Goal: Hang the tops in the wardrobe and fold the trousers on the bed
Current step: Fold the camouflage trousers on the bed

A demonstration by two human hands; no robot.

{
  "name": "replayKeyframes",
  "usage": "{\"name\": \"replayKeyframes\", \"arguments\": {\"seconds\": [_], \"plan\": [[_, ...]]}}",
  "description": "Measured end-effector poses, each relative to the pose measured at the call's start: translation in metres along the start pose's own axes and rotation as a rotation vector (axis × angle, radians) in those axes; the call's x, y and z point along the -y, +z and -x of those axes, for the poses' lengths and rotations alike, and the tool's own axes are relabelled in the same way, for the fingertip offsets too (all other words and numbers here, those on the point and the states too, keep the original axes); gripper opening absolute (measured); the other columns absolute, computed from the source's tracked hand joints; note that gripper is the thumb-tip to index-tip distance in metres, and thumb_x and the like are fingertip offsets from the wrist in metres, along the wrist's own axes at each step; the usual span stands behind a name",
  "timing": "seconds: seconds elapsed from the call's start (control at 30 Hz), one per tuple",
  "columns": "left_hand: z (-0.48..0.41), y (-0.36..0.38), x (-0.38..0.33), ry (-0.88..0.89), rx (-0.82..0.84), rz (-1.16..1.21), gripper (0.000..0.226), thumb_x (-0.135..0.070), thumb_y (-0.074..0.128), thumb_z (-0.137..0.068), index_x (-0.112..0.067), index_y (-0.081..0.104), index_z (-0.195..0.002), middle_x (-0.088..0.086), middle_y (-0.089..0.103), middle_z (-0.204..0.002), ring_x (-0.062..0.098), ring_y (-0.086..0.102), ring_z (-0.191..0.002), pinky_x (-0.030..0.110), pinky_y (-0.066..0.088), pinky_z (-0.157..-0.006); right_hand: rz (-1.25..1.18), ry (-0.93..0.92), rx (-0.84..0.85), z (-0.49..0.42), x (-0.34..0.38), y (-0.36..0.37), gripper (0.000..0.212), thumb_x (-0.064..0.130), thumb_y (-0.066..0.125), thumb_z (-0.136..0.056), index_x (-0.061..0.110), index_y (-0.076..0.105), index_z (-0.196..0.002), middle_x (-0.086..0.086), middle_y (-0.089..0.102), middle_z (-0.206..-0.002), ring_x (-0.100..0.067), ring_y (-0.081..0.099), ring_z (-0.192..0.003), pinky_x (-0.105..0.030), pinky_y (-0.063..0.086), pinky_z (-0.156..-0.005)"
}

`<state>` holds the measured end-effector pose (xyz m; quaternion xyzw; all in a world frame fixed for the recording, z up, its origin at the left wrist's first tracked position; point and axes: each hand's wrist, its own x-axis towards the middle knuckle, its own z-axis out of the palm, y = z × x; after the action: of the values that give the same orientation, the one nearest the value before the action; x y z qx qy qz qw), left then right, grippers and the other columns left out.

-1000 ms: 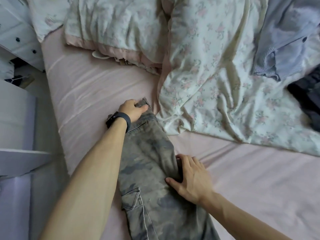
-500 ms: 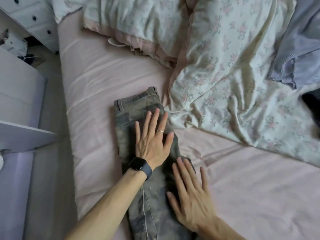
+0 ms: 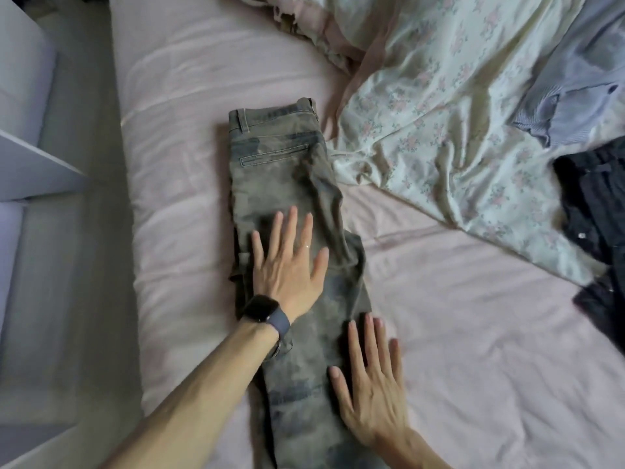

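On a pink-sheeted bed (image 3: 473,350), camouflage trousers (image 3: 291,184) lie doubled lengthwise, waistband toward the floral duvet (image 3: 456,106). Both hands press flat with fingers spread: the left hand (image 3: 287,265), above a wristwatch (image 3: 262,311), mid-trousers; the right hand (image 3: 368,380) on their near edge.

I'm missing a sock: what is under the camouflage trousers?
Only the pink bedsheet shows around the camouflage trousers, lying flat on it. Whatever is directly beneath is hidden by the fabric, with the left hand and right hand flat on top.
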<state>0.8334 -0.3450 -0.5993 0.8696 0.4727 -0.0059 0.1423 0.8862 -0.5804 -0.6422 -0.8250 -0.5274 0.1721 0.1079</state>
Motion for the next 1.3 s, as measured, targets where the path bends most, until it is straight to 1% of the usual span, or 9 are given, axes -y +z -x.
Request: {"name": "replayKeyframes", "arguments": {"seconds": [0.1, 0.2, 0.4, 0.6, 0.73, 0.83, 0.97, 1.1, 1.3], "plan": [[0.107, 0.026, 0.005, 0.069, -0.02, -0.07, 0.066, -0.052, 0.035, -0.096, -0.023, 0.033, -0.156, 0.002, 0.022, -0.165, 0.024, 0.014, -0.154, 0.06, 0.014, -0.119, 0.02, -0.081, 0.03, 0.011, 0.008, -0.005, 0.064, 0.045, 0.028, -0.104, 0.014, 0.021, -0.16, -0.008, 0.012, -0.168, -0.028, 0.013, -0.155, -0.056, 0.017, -0.12], [0.137, 0.044, 0.029, 0.039, 0.063, -0.153, 0.066, -0.059, 0.037, -0.096, -0.037, 0.024, -0.157, -0.005, 0.015, -0.166, 0.029, 0.014, -0.153, 0.065, 0.014, -0.116, 0.09, -0.119, 0.075, 0.001, 0.001, -0.012, 0.064, 0.046, 0.031, -0.104, 0.016, 0.023, -0.159, -0.001, 0.015, -0.168, -0.02, 0.015, -0.154, -0.057, 0.02, -0.12], [0.123, 0.04, 0.026, -0.013, 0.052, -0.177, 0.062, -0.058, 0.038, -0.098, -0.038, 0.026, -0.156, -0.002, 0.015, -0.166, 0.034, 0.014, -0.152, 0.063, 0.011, -0.118, 0.199, 0.189, 0.138, 0.008, -0.006, -0.02, 0.08, 0.062, 0.014, -0.099, 0.014, 0.003, -0.16, -0.001, -0.003, -0.168, -0.017, -0.006, -0.155, -0.054, 0.006, -0.124], [0.219, 0.05, -0.007, 0.106, -0.015, -0.084, 0.066, -0.045, 0.047, -0.096, -0.024, 0.03, -0.157, 0.003, 0.013, -0.167, 0.023, 0.011, -0.154, 0.059, 0.014, -0.12, 0.147, -0.178, 0.056, 0.073, 0.006, -0.002, 0.063, 0.043, 0.03, -0.104, 0.015, 0.022, -0.159, -0.008, 0.011, -0.168, -0.025, 0.01, -0.155, -0.056, 0.016, -0.121], [0.291, 0.06, 0.002, -0.144, 0.044, -0.038, 0.064, -0.047, 0.036, -0.098, -0.025, 0.028, -0.157, -0.003, 0.02, -0.165, 0.023, 0.019, -0.152, 0.064, 0.021, -0.115, 0.167, 0.127, 0.096, 0.12, -0.005, 0.014, 0.068, 0.052, 0.019, -0.104, 0.014, 0.013, -0.161, -0.007, 0.005, -0.169, -0.023, 0.005, -0.156, -0.054, 0.016, -0.122], [0.318, 0.057, 0.001, -0.224, 0.012, 0.068, 0.065, -0.041, 0.051, -0.096, -0.013, 0.038, -0.153, 0.007, 0.034, -0.16, 0.031, 0.037, -0.144, 0.058, 0.036, -0.11, 0.123, 0.21, 0.095, 0.138, -0.008, 0.014, 0.07, 0.049, 0.021, -0.103, 0.011, 0.008, -0.16, -0.007, 0.003, -0.168, -0.022, 0.004, -0.155, -0.057, 0.017, -0.122], [0.325, 0.047, -0.013, -0.471, -0.068, 0.23, 0.047, -0.036, 0.075, -0.084, -0.009, 0.063, -0.121, 0.012, 0.057, -0.129, 0.036, 0.057, -0.113, 0.047, 0.05, -0.086, 0.053, 0.184, 0.095, 0.162, -0.006, 0.008, 0.07, 0.049, 0.023, -0.103, 0.012, 0.011, -0.161, -0.008, 0.007, -0.168, -0.023, 0.006, -0.155, -0.055, 0.015, -0.123], [0.316, 0.039, -0.013, -0.703, 0.048, 0.367, 0.015, -0.036, 0.059, -0.096, -0.021, 0.057, -0.098, 0.007, 0.052, -0.112, 0.033, 0.054, -0.105, 0.041, 0.044, -0.08, 0.024, 0.124, 0.12, 0.203, -0.012, -0.001, 0.071, 0.052, 0.023, -0.102, 0.013, 0.015, -0.16, -0.01, 0.013, -0.167, -0.028, 0.012, -0.154, -0.053, 0.016, -0.123], [0.324, 0.044, -0.004, -0.884, 0.061, 0.536, 0.019, -0.031, 0.05, -0.101, -0.019, 0.048, -0.114, 0.008, 0.065, -0.111, 0.034, 0.061, -0.099, 0.035, 0.04, -0.07, 0.049, 0.029, 0.246, 0.259, -0.038, -0.001, 0.077, 0.054, 0.029, -0.099, 0.027, -0.01, -0.16, -0.001, -0.012, -0.168, -0.019, -0.012, -0.155, -0.05, 0.009, -0.125]]}}
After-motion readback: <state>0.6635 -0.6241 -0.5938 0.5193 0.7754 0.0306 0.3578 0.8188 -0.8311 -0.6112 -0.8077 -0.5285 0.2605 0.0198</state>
